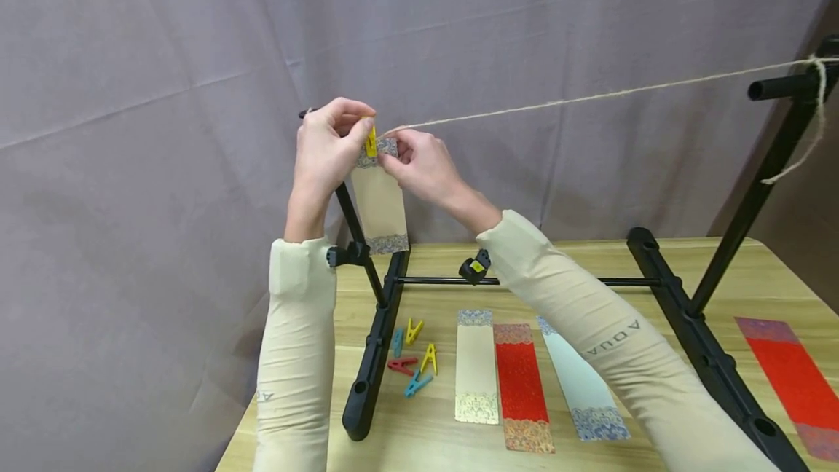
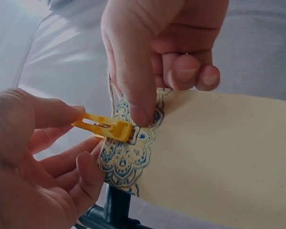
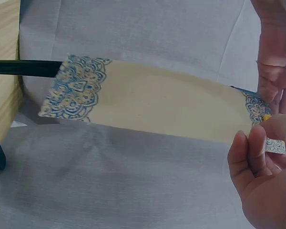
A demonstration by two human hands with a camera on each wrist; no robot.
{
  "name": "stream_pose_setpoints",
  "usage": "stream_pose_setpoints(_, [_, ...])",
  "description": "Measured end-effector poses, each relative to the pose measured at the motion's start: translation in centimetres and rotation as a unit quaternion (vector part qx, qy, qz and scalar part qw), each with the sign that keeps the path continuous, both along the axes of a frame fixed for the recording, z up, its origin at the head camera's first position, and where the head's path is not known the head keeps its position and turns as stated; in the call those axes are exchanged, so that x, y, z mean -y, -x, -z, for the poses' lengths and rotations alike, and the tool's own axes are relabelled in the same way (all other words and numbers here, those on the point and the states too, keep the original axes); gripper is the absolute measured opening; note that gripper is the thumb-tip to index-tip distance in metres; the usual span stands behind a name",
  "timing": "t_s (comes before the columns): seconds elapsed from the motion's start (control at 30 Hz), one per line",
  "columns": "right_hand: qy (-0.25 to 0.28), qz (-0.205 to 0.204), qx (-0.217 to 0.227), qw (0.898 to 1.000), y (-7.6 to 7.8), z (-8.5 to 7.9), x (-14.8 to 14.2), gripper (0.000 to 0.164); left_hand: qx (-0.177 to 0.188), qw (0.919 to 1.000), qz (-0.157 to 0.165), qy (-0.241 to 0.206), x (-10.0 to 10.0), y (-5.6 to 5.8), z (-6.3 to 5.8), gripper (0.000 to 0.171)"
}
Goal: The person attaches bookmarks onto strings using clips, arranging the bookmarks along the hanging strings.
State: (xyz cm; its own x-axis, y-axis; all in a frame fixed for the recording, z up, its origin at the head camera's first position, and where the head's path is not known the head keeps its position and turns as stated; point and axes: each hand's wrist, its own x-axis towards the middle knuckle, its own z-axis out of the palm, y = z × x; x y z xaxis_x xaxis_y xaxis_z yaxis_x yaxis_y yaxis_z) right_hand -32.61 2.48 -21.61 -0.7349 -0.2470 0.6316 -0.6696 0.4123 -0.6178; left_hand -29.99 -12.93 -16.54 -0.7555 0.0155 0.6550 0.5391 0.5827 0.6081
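My left hand (image 1: 325, 155) pinches a yellow clothespin (image 2: 105, 126) by its handle end, between thumb and fingers. Its nose sits over the blue patterned top edge of a cream card (image 1: 380, 202). With thumb and fingers, my right hand (image 1: 429, 166) pinches that same top edge, just right of the clothespin. The card hangs down at the left end of a twine line (image 1: 557, 103), which runs right at the pinched edge. In the right wrist view the card's full length shows, patterned at both ends, while fingers cover most of the clothespin.
A black frame (image 1: 734, 239) holds up the twine. On the wooden table (image 1: 524, 261) lie several clothespins (image 1: 403, 365) in yellow, blue and red. Further right are a cream card (image 1: 476, 366), a red card (image 1: 522, 377), a pale blue card (image 1: 583, 384) and another red card (image 1: 789, 384).
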Motion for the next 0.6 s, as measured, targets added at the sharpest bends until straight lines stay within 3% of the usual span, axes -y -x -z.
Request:
stream_pose_setpoints(0.23, [-0.007, -0.007, 0.024, 1.0, 0.1, 1.1, 0.0, 0.036, 0.007, 0.9999, -0.008, 0.007, -0.2, -0.3, 0.1, 0.018])
stream_pose_setpoints(0.6, [0.029, -0.037, 0.067, 0.997, 0.1, 3.4, -0.9, 0.034, -0.032, 0.9962, 0.021, -0.078, 0.5, -1.2, 0.2, 0.021])
